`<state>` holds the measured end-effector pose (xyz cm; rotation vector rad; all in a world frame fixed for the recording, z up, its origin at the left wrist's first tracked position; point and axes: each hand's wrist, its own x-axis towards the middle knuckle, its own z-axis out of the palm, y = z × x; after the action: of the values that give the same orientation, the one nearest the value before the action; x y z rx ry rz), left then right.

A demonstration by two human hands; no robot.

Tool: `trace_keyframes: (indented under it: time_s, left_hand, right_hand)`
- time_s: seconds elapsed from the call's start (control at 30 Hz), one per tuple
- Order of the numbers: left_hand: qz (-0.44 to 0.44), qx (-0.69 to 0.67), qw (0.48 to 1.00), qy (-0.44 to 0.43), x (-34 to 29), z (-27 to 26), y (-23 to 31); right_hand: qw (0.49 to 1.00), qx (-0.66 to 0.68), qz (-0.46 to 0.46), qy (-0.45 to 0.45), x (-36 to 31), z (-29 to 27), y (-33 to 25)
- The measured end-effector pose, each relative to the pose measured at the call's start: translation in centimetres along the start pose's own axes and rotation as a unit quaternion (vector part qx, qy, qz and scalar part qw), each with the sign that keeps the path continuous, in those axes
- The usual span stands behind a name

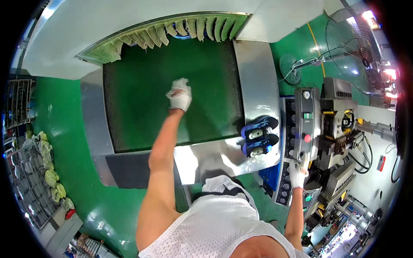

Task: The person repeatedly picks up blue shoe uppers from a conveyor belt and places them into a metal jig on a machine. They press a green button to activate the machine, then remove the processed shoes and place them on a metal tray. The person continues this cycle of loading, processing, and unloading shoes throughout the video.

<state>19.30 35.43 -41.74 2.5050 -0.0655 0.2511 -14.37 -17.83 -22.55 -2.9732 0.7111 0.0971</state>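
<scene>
My left hand (pixel 180 96), in a white glove, is over the green conveyor belt (pixel 206 103) with the arm stretched forward. Its fingers are curled in, and whatever they may hold is hidden. At the right, my right hand (pixel 298 174), also gloved, reaches to the lower end of a grey control panel (pixel 304 129), fingers extended and no object seen in them. The panel has a red button (pixel 307 138) above that hand. A pair of black and blue shoe-shaped pieces (pixel 259 136) sits on the metal edge (pixel 206 161) right of the belt's near corner.
Beyond the belt, a hood opening is hung with frayed green strips (pixel 163 34). A standing fan (pixel 350 51) is at the far right. Machinery with hoses (pixel 344 129) lies beside the panel. Racks (pixel 32 180) and yellow-green bags (pixel 51 178) line the left.
</scene>
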Motion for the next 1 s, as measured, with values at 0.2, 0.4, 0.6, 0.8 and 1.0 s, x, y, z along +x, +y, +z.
trace_keyframes:
  time_s: [0.2,0.4,0.6,0.8,1.0]
  left_hand:
    - [-0.126,0.147,0.973,0.123,13.8,-8.6,-15.8]
    - [-0.319,0.293,0.86,-0.27,31.2,-15.0,-31.5]
    - [-0.273,0.351,0.842,-0.307,33.1,-9.9,-36.6]
    - [-0.252,0.363,0.84,-0.315,30.6,-8.6,-39.3]
    - [-0.189,0.238,0.951,-0.054,20.2,-8.4,-29.8]
  right_hand:
    - [0.976,-0.057,0.11,-0.177,-9.6,3.2,-2.1]
    - [0.941,-0.003,0.257,-0.22,-15.2,4.7,2.1]
    - [0.866,-0.061,0.416,-0.272,-18.3,3.6,3.6]
    - [0.869,0.014,0.413,-0.273,-20.2,5.5,5.0]
    - [0.871,0.091,0.378,-0.301,-17.0,6.8,-1.3]
